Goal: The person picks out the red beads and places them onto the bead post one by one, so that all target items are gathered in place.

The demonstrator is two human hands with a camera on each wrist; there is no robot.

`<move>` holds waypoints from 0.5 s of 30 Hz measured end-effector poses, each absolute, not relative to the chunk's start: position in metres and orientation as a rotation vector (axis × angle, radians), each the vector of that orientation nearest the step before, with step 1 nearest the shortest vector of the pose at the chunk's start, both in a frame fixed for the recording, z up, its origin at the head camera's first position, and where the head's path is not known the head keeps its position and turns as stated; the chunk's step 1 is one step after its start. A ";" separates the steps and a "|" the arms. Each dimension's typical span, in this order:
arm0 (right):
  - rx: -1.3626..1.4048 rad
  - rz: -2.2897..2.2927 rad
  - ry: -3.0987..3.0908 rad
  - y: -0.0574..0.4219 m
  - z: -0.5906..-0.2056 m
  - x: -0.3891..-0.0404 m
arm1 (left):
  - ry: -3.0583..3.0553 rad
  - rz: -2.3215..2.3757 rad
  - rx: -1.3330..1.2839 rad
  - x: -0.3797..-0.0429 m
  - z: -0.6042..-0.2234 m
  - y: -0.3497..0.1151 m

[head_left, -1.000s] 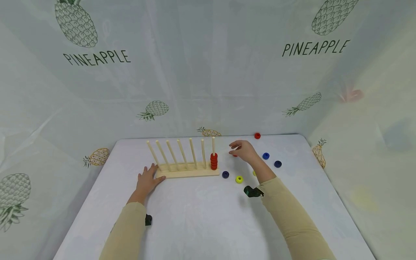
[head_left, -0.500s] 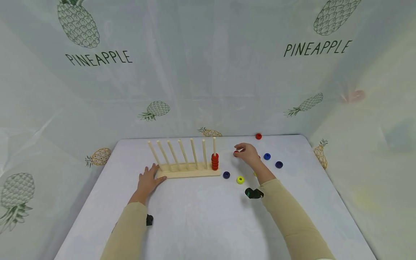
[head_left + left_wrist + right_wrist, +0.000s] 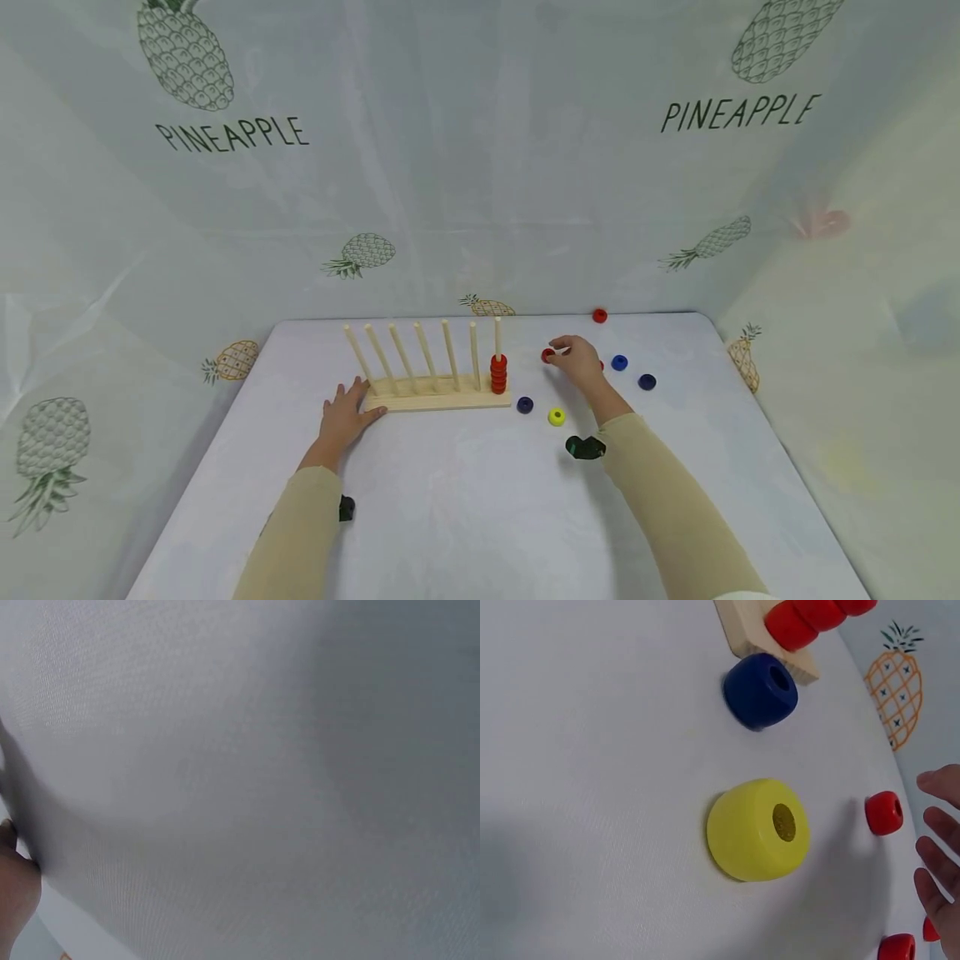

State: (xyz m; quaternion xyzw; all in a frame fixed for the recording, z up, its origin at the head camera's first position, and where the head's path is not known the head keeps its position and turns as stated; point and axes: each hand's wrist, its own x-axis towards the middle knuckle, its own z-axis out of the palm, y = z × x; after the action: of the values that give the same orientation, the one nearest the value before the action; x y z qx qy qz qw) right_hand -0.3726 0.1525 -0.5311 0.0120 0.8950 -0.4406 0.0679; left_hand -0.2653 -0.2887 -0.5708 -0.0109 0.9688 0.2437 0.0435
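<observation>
A red bead (image 3: 885, 813) sits on the table (image 3: 465, 508), right of the rack (image 3: 442, 402). Just beside it hangs the right hand (image 3: 579, 362), fingers parted; the left hand (image 3: 343, 423), fingers spread, touches the rack's left end.

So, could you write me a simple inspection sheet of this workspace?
Surface: white table, some shadows.
Job's things: seven-peg rack; red bead stack on its rightmost peg; loose yellow bead, red beads and blue beads to its right.
Clutter: nothing seen.
Left grip: bare hand, resting at the rack's left end.
Right grip: bare hand, holding nothing, near one red bead.
Cables: nothing seen.
Surroundings: pineapple-print sheeting behind and at both sides.
</observation>
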 end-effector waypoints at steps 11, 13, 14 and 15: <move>0.059 -1.290 2.706 0.155 -0.549 -0.381 | 2.978 0.730 -0.043 -0.269 -0.577 -0.290; 0.056 -1.298 2.704 0.155 -0.552 -0.382 | 2.978 0.723 -0.048 -0.269 -0.577 -0.290; 0.053 -1.298 2.707 0.155 -0.553 -0.382 | 2.980 0.717 -0.048 -0.269 -0.576 -0.290; 0.049 -1.296 2.714 0.155 -0.554 -0.383 | 2.977 0.717 -0.052 -0.268 -0.575 -0.289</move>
State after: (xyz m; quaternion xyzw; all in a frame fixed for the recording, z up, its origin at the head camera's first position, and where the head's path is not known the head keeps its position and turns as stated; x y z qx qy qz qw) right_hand -0.3828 0.1547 -0.5544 0.0164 0.9003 -0.4298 0.0669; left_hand -0.2683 -0.2895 -0.5753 -0.0169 0.9713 0.2340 0.0395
